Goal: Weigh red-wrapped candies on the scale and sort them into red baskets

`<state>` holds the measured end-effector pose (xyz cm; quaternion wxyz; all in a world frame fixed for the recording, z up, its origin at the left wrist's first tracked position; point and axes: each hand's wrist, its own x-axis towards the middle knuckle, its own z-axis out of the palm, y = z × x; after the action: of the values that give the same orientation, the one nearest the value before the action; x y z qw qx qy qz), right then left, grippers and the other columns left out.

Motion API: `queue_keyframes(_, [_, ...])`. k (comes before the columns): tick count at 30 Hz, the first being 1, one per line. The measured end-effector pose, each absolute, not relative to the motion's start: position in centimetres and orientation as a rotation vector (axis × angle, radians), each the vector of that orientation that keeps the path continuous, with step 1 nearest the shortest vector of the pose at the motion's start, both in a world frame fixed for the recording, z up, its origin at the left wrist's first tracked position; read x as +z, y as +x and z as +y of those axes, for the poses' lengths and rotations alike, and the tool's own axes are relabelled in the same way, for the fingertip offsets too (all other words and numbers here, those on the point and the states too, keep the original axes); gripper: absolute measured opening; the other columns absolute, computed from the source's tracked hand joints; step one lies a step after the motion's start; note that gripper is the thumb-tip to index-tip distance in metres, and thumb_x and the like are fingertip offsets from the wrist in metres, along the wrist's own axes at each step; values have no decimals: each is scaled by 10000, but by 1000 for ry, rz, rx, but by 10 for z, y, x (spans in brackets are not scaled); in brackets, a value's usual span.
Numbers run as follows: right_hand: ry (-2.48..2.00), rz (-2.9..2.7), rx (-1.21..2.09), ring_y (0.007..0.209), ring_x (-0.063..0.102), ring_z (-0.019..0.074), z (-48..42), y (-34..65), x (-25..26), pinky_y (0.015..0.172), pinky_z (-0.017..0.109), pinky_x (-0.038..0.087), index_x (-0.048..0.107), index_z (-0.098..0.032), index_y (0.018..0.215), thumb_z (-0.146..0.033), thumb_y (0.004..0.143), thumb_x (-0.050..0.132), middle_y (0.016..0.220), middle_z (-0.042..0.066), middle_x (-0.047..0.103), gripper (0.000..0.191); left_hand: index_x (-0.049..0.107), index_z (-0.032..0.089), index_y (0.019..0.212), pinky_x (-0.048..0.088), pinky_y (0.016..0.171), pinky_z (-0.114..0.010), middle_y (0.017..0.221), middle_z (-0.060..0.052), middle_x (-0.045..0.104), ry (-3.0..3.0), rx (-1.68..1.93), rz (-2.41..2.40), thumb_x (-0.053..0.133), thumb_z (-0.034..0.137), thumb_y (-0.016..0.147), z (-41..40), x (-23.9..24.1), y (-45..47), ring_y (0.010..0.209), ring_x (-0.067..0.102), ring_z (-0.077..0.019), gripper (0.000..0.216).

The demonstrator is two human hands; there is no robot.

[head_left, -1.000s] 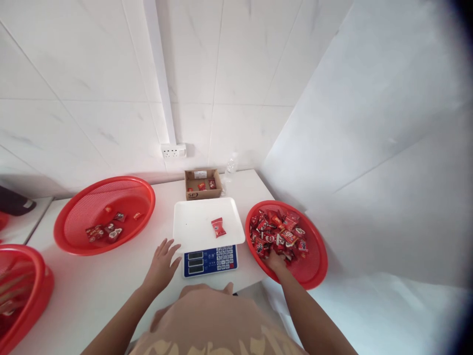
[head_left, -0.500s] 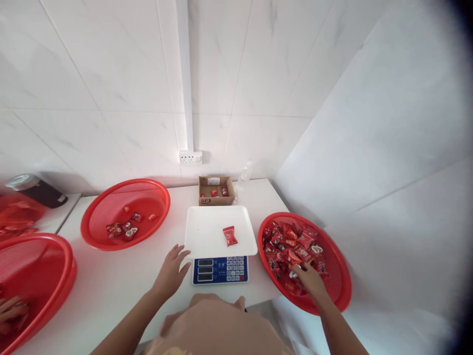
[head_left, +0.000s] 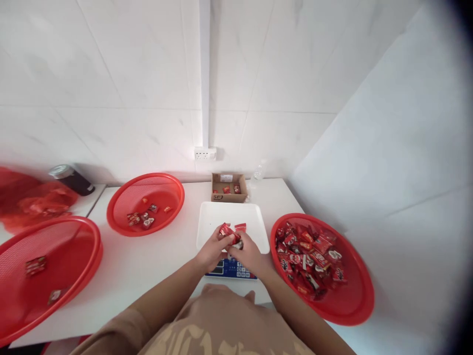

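Both my hands meet over the front of the white scale tray [head_left: 221,217]. My left hand [head_left: 210,251] pinches a red candy packet [head_left: 226,230] at its fingertips. My right hand [head_left: 248,254] is closed beside it, touching a small packet [head_left: 238,244] between the two hands. Another red packet [head_left: 241,227] lies on the tray just behind. The scale's blue keypad [head_left: 236,269] is partly hidden under my hands. To the right stands a red mesh basket [head_left: 347,310] full of red candy packets [head_left: 308,256].
A red basket [head_left: 121,217] with a few packets sits at the back left. A larger red basket [head_left: 84,246] with two packets is at the near left. A small cardboard box [head_left: 229,196] and a clear bottle [head_left: 257,172] stand by the wall, under a socket [head_left: 205,154].
My right hand left the full basket and came to the scale tray with a packet. My left hand rose from the table to the tray. The view shifted left.
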<state>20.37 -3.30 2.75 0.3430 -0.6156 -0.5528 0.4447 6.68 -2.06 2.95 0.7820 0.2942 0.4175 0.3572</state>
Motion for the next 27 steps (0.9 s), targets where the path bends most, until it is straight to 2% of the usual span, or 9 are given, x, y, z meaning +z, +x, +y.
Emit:
queue_keyframes(2, [-1542,-1495,1166,830,573,182,-32,196,27,756,313,476,608,-213,962,-311,627,695,903,14,616,360,552,227,1076,436,590,-207,1003,-62,655,580,809,909,732,325,684,-18,25,59,839,629,-174,442])
queue_keyframes(5, [-1434,-1527,1379,768,578,168,-31,195,26,702,291,482,585,-217,1072,-350,667,684,879,10,623,437,578,200,956,468,604,-231,890,-33,666,504,855,879,745,264,664,-18,18,47,749,632,-153,342])
queue_keyframes(9, [-1362,-1480,1595,692,571,148,-31,195,23,618,269,487,520,-237,1216,-387,670,696,908,6,635,593,569,190,947,500,588,-252,822,-26,669,372,905,897,717,231,686,-20,10,39,685,638,-148,303])
queue_keyframes(13, [-1373,-1334,1740,791,584,172,-31,193,18,591,265,502,487,-244,1259,-438,674,688,1016,31,624,649,567,175,939,515,577,-259,804,-36,672,271,932,935,687,197,717,-18,3,34,668,642,-149,254])
queue_keyframes(17, [-1530,-1112,1718,824,595,175,-25,197,5,587,258,505,490,-247,1256,-453,653,706,1088,54,607,673,555,183,886,527,603,-250,750,-2,647,77,1001,1034,682,155,728,-16,-6,25,645,636,-121,205])
queue_keyframes(21, [-1515,-939,1722,813,603,159,-16,204,-7,620,262,510,413,-270,1318,-477,647,706,1131,58,594,762,532,189,844,527,583,-237,689,21,618,-9,1000,1096,656,158,763,-19,-13,15,576,616,-97,151])
queue_keyframes(24, [-1543,-921,1681,814,607,158,-12,208,-13,621,268,508,448,-274,1267,-507,657,691,1202,70,565,697,529,182,824,533,585,-244,683,15,620,-36,994,1112,634,147,779,-25,-14,9,567,618,-99,120])
queue_keyframes(27, [-1598,-824,1639,760,612,163,-14,211,-19,618,273,511,549,-240,1045,-570,690,633,942,44,642,492,527,175,805,535,591,-245,665,10,623,-57,989,1124,622,139,789,-31,-13,1,562,618,-101,103])
